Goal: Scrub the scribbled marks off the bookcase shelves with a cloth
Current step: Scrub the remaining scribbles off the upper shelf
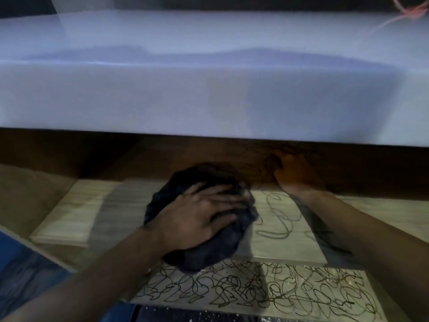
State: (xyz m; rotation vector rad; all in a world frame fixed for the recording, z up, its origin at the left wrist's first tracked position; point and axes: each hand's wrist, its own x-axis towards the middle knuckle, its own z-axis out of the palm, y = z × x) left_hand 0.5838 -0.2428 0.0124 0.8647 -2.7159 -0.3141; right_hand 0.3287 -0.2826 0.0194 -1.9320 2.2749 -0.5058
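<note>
A tangle of pinkish-red thread (411, 10) trails across the top right corner, one loose strand running down and left from it. At the lower left lies a dark blue patch of floor (21, 270), and white specks (190, 318) dot the dark strip along the bottom edge

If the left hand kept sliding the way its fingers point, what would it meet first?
The left hand, pressing the dark cloth, points right and slightly back. It would first cross the scribbled marks on the shelf, then probably reach the right hand; depth is unclear.
</note>
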